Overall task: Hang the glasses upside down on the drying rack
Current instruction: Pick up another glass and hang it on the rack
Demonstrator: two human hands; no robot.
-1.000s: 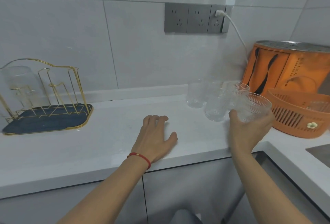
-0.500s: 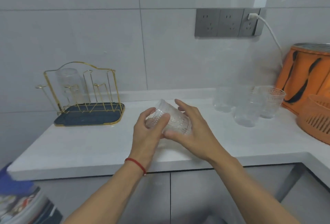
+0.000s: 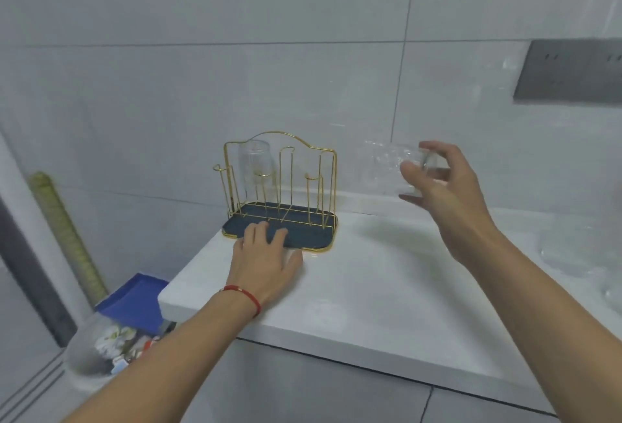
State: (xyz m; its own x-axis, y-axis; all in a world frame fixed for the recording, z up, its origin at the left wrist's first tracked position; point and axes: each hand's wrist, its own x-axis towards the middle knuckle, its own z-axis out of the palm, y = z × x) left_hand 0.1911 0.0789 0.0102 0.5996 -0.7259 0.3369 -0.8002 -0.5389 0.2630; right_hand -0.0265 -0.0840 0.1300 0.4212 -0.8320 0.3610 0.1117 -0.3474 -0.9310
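Head view: right hand (image 3: 444,193) grips clear ribbed glass (image 3: 387,170); left hand (image 3: 266,261) flat, fingers spread, on rack tray (image 3: 313,237).

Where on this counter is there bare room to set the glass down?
The counter is bare between the drying rack and the right hand holding the glass. It's crowded at the rack's front tray, where the left hand rests, and far right, among blurred glassware.
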